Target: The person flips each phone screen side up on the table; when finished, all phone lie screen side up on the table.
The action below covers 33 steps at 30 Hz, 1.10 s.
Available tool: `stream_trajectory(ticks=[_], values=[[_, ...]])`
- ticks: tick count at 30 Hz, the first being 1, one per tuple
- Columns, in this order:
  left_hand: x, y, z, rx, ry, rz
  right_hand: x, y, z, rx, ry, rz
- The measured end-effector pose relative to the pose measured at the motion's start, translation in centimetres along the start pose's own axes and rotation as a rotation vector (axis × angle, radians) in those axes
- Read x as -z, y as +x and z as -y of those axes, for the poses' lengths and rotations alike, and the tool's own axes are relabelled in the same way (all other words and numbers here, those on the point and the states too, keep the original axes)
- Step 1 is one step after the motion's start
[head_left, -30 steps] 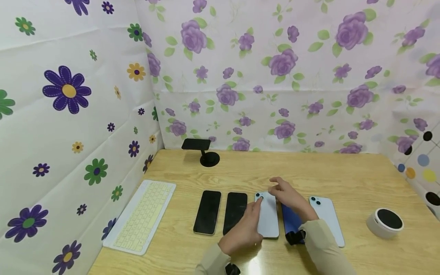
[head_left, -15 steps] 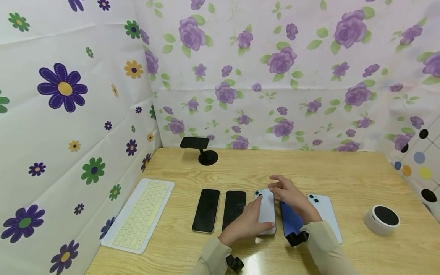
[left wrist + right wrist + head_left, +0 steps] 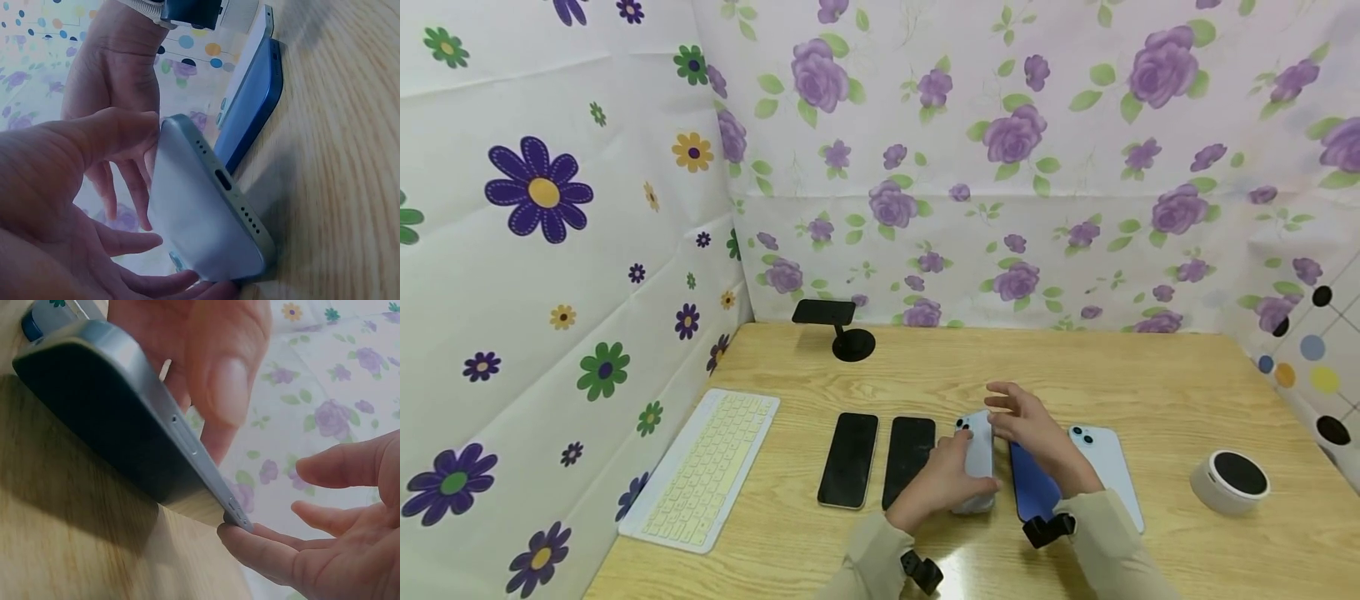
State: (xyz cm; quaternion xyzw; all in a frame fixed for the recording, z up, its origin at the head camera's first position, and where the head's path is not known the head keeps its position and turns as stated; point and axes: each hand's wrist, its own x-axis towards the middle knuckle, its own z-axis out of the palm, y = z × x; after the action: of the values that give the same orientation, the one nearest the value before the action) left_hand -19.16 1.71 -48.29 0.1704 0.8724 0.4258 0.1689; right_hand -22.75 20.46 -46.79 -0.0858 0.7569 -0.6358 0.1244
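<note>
My left hand [image 3: 946, 482] holds a pale blue smartphone [image 3: 980, 446] across its width, thumb along the right edge and fingers at the left edge. The phone is tilted, its right side lifted off the table; its charging port [image 3: 223, 180] end points toward the left wrist camera. Underneath, the dark screen [image 3: 112, 428] shows in the right wrist view. My right hand [image 3: 1036, 433] reaches over the blue phone [image 3: 1033, 482], fingers spread and loosely bent, with a fingertip [image 3: 234, 534] right at the held phone's top corner.
Two phones lie screen up to the left, a black one [image 3: 848, 460] and another [image 3: 912, 454]. A light blue phone [image 3: 1108, 462] lies camera side up at the right. Around them are a white keyboard [image 3: 711, 467], a black stand [image 3: 824, 312] and a white round device [image 3: 1228, 483].
My left hand has brought its thumb round the phone's right edge and tilted the phone up on that side. My right hand has stayed near the phone's top corner.
</note>
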Motion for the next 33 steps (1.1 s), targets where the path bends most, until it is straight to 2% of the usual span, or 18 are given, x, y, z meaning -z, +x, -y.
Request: stream_trajectory(ticks=[6, 9, 14, 18, 22, 26, 33], values=[[-0.1, 0.1, -0.3, 0.013, -0.037, -0.043, 0.0, -0.2, -0.2, 0.008, 0.051, -0.005], [0.2, 0.0, -0.2, 0.020, -0.100, -0.056, 0.0, -0.3, -0.4, 0.002, 0.097, -0.018], [0.7, -0.2, 0.2, 0.033, -0.177, -0.048, -0.2, -0.6, -0.8, -0.018, 0.133, -0.009], [1.0, -0.3, 0.6, 0.041, -0.243, -0.035, -0.6, -0.8, -1.2, -0.032, 0.149, 0.036], [1.4, -0.2, 0.9, 0.043, -0.334, -0.029, -1.1, -0.9, -1.6, -0.045, 0.141, 0.079], [1.7, -0.2, 1.2, 0.049, -0.463, -0.004, -1.4, -1.1, -2.0, -0.067, 0.128, 0.112], [1.9, -0.2, 1.6, 0.069, -0.643, 0.041, -1.9, -1.5, -1.6, -0.129, 0.123, 0.168]])
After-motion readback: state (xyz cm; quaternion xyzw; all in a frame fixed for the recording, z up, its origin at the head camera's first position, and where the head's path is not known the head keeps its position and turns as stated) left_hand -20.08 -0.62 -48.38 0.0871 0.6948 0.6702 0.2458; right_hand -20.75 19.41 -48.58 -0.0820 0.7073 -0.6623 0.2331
